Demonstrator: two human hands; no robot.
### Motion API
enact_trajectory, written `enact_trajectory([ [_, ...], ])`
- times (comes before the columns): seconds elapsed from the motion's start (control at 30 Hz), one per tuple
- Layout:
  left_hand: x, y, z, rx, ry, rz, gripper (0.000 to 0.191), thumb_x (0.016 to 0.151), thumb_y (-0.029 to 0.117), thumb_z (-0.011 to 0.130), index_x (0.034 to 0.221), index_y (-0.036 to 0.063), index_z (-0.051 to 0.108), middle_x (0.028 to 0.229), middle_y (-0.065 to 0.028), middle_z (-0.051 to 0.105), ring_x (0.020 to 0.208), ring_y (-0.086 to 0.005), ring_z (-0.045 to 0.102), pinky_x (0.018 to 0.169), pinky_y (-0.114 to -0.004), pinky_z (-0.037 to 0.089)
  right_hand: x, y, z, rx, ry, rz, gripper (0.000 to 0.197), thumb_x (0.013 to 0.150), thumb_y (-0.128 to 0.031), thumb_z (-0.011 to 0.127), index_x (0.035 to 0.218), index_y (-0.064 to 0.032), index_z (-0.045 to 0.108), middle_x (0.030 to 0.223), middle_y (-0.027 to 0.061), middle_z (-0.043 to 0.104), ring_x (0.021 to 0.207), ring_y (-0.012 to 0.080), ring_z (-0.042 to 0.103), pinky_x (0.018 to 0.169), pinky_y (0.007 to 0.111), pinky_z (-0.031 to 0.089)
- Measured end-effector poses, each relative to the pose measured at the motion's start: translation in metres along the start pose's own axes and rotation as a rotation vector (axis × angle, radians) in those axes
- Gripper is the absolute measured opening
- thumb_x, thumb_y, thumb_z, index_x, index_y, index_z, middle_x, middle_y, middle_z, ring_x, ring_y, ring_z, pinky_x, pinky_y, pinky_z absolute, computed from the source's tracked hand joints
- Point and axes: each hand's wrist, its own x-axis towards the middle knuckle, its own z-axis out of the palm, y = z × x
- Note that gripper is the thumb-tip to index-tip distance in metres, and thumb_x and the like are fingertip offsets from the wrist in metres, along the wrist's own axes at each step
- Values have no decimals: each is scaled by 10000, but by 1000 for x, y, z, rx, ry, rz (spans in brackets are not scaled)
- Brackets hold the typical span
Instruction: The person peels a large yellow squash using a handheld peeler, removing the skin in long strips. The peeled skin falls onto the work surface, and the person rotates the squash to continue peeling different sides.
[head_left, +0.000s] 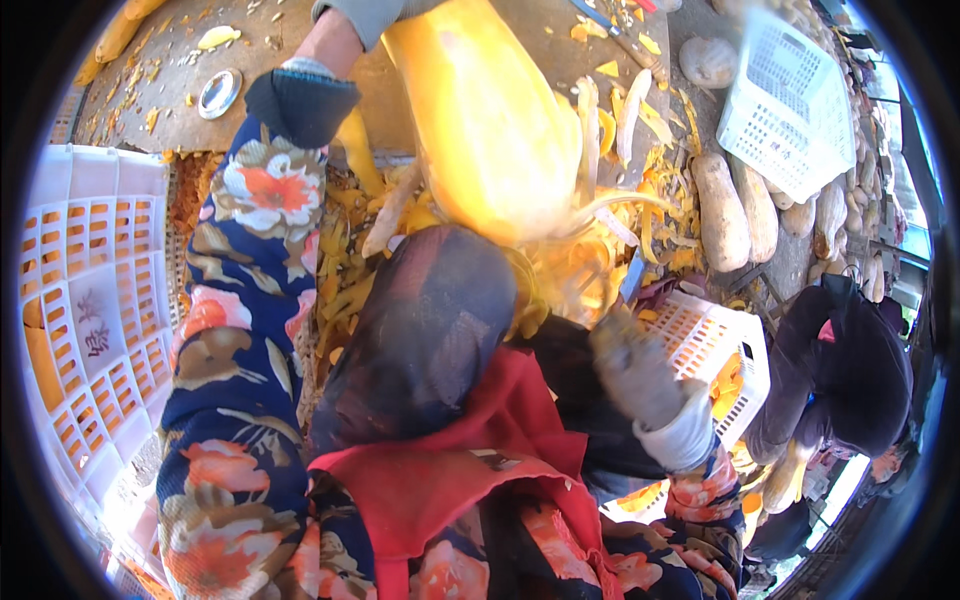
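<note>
A large peeled squash with bright yellow-orange flesh lies on the edge of the wooden board and slants down towards my knees. My left hand, in a grey knit glove, rests on its far end; the fingertips are cut off by the top of the picture. Low on the right is my gloved right hand, blurred by motion and away from the squash. Its fingers appear closed around a tool with a blue part, whose exact kind I cannot make out. A curled strip of peel hangs beside the squash's near end.
A knife with a wooden handle and a round metal object lie on the board. Peelings heap below it. White plastic crates stand left, right and far right. Unpeeled squashes and a person are rightward.
</note>
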Motion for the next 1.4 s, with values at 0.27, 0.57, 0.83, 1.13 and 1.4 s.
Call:
enact_trajectory([
  [0.27, -4, -2, -1, 43, -80, -22, 287, 826, 328, 688, 750, 52, 687, 751, -160, 669, 753, -344, 651, 695, -433, 500, 147, -73, -63, -399, -98, -136, 259, 939, -160, 595, 1168, -39, 594, 1133, 144, 594, 1042, 304, 605, 837, 389, 518],
  [0.57, -7, 8, -10, -96, -44, 39, 277, 833, 313, 680, 732, 56, 667, 747, -150, 659, 751, -341, 639, 715, -437, 493, 175, -78, -52, -954, 5, -651, 236, 919, -165, 560, 1111, -28, 566, 1031, 199, 631, 972, 353, 664, 767, 457, 542],
  [0.83, -4, -7, 5, -5, -40, 40, 279, 845, 326, 657, 763, 62, 691, 788, -169, 679, 775, -354, 655, 729, -450, 506, 20, -32, 4, -317, -31, -135, 83, 878, -112, 621, 898, -67, 554, 902, 144, 587, 530, 339, 607, 513, 411, 518],
  [1.13, 0, -1, 0, -75, -121, -52, 251, 857, 314, 666, 827, 71, 720, 820, -173, 695, 797, -347, 665, 734, -446, 507, 23, -30, 13, -237, 210, -76, 121, 901, -150, 603, 941, -50, 546, 741, 172, 607, 661, 325, 650, 545, 422, 500],
  [1.4, 0, -3, 7, 94, -131, -39, 307, 862, 344, 617, 785, 64, 716, 811, -183, 690, 784, -361, 660, 729, -457, 512, 129, -80, -24, -600, 363, -497, 146, 905, -206, 610, 909, -66, 573, 727, 142, 631, 618, 290, 669, 527, 412, 526],
])
